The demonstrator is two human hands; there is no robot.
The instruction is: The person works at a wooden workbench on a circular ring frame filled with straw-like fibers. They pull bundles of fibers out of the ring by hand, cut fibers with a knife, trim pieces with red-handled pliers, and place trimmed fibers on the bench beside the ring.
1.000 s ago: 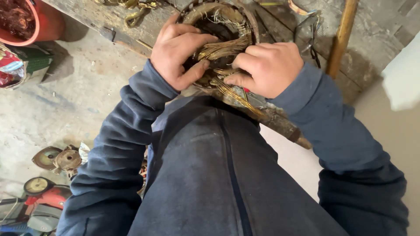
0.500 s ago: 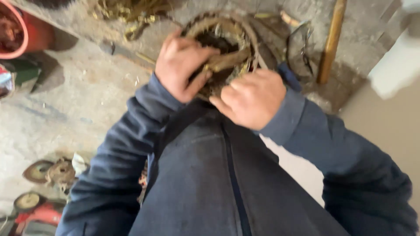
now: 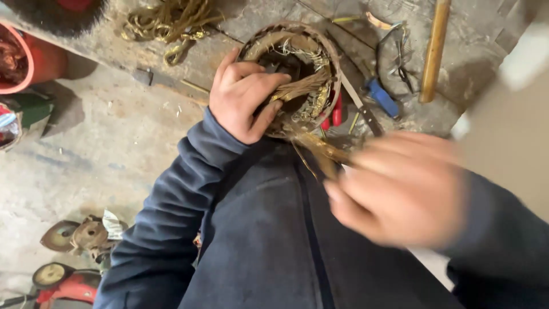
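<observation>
A round motor stator (image 3: 311, 51) with dull copper windings rests on a worn wooden board, tight against my lap. My left hand (image 3: 243, 94) grips its near left rim and the wire there. My right hand (image 3: 400, 186), blurred by motion, is out to the lower right and holds a bundle of copper wire (image 3: 320, 150) that stretches back to the stator's lower edge.
Pliers with red handles (image 3: 333, 115), a blue-handled tool (image 3: 382, 97), a wooden handle (image 3: 434, 48) and a heap of loose copper wire (image 3: 171, 23) lie on the board. A red tub (image 3: 43, 60) and rusty discs (image 3: 74, 236) sit on the concrete floor at left.
My right hand has left the stator and pulled down and to the right, drawing a bundle of copper wire out with it. My left hand has stayed on the rim.
</observation>
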